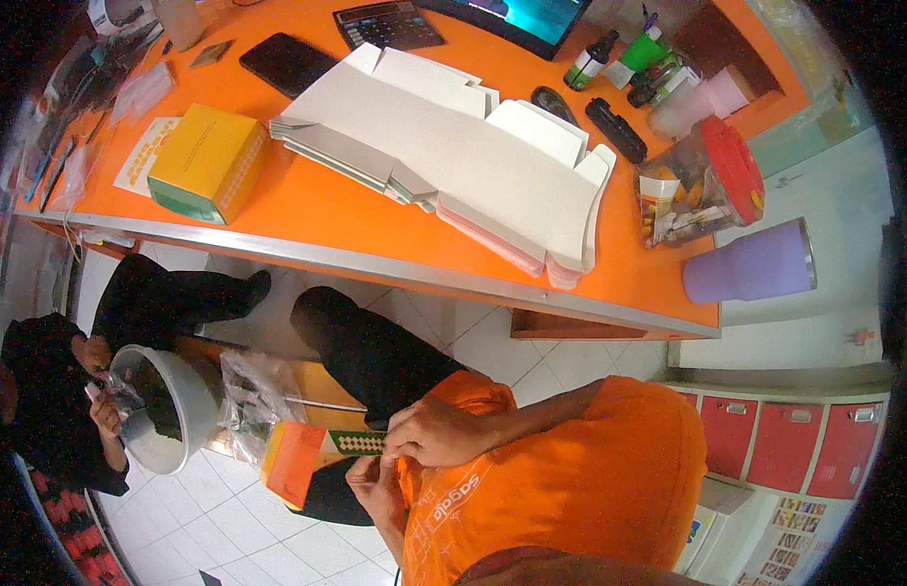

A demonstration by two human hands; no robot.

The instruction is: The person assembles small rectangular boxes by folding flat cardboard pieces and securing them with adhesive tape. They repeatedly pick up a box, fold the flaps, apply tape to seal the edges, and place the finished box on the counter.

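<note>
In front of my orange shirt I hold a small carton (292, 461), orange-red and yellow with a green patterned flap. My right hand (439, 431) is closed on the end of that flap. Just below it, my left hand (377, 488) has its fingers bent and pinched at the flap's near edge. The fingertips of both hands almost meet, and part of the flap is hidden behind them. A clear plastic bag (253, 405) lies beside the carton on a brown surface.
An orange table (375, 230) with a metal edge carries a stack of flat white carton blanks (444, 137), a yellow box (207, 161), a red-lidded jar (698, 186) and a purple tumbler (748, 262). At left, a person in black handles plastic over a white tub (195, 415).
</note>
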